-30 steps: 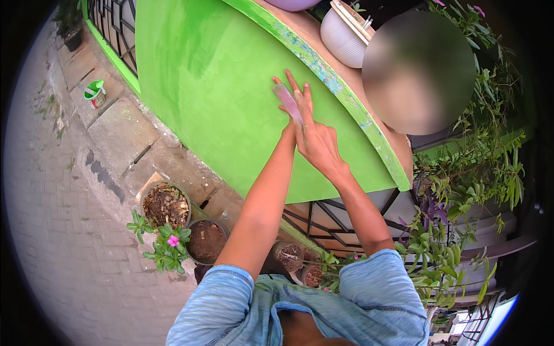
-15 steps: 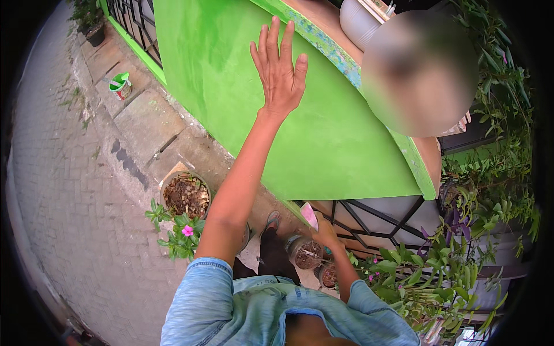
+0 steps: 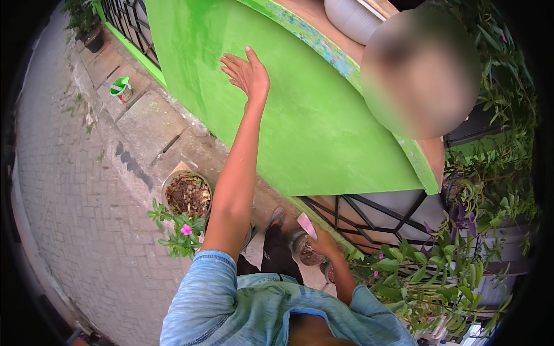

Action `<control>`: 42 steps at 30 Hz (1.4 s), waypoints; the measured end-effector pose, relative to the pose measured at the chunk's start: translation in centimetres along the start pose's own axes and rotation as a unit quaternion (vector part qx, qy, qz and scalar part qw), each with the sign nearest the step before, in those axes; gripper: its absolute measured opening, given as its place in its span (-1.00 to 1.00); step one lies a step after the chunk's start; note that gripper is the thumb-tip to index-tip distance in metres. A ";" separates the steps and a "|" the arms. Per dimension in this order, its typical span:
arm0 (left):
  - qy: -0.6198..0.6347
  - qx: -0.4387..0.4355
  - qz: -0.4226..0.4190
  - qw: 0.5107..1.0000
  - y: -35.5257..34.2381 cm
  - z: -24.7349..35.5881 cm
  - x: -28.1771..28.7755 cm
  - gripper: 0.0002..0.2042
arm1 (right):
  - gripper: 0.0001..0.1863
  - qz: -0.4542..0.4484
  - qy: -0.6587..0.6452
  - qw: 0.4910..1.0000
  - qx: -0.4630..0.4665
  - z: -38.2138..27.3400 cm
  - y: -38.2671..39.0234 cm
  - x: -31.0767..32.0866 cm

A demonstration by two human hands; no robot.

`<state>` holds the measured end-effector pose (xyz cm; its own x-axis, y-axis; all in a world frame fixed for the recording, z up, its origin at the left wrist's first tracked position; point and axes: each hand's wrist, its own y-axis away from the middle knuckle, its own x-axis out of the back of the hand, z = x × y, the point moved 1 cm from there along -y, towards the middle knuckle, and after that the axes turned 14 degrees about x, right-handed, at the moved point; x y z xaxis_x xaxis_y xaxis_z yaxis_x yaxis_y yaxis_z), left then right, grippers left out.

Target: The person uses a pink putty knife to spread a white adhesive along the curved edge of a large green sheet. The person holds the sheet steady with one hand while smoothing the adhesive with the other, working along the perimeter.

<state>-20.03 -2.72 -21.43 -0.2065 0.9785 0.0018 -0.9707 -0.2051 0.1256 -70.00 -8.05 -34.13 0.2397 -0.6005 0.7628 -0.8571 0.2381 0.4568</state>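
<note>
My left arm reaches up across a bright green painted wall panel (image 3: 323, 127). At its end my left hand (image 3: 249, 75) is open, fingers stretched to the left and thumb pointing up; it holds nothing. Whether its edge touches the paint I cannot tell. Low on the right, my right hand (image 3: 326, 243) is closed around a small flat pink piece (image 3: 307, 226), like a folded sheet, whose material is unclear. Its fingers are partly hidden. Along the panel's upper edge runs a ledge border (image 3: 314, 39) with patchy blue and green paint.
A bucket (image 3: 121, 89) with green paint stands on the pavement at left. A potted plant (image 3: 187, 195) with a pink flower is beside my left arm; more pots (image 3: 310, 254) stand by my legs. Black metal grating (image 3: 369, 216) and leafy plants (image 3: 415, 277) lie right. A blurred patch hides part of the ledge.
My left hand has moved down and left over the green panel and turned, from fingers pointing up to fingers pointing left. My right hand still holds the pink piece, nearly in place.
</note>
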 end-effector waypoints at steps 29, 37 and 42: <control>-0.021 -0.181 -0.033 0.983 3.2 4.2 -0.3 -0.39 | -0.12 0.037 -0.028 0.999 -0.005 1.0 1.9 -2.5; 0.287 0.133 -0.125 0.940 1.5 6.3 -0.6 -0.47 | -0.10 0.024 0.000 1.000 0.005 1.8 2.0 -2.6; 0.404 0.276 -0.205 0.848 0.7 7.8 -0.9 -0.47 | -0.12 0.062 0.023 0.996 0.058 2.2 2.9 -3.5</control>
<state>-19.60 -3.58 -13.65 -0.1001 0.5824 -0.8067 -0.8219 0.4085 0.3969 -74.38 -6.90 -36.51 0.1470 -0.5365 0.8310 -0.9275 0.2171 0.3042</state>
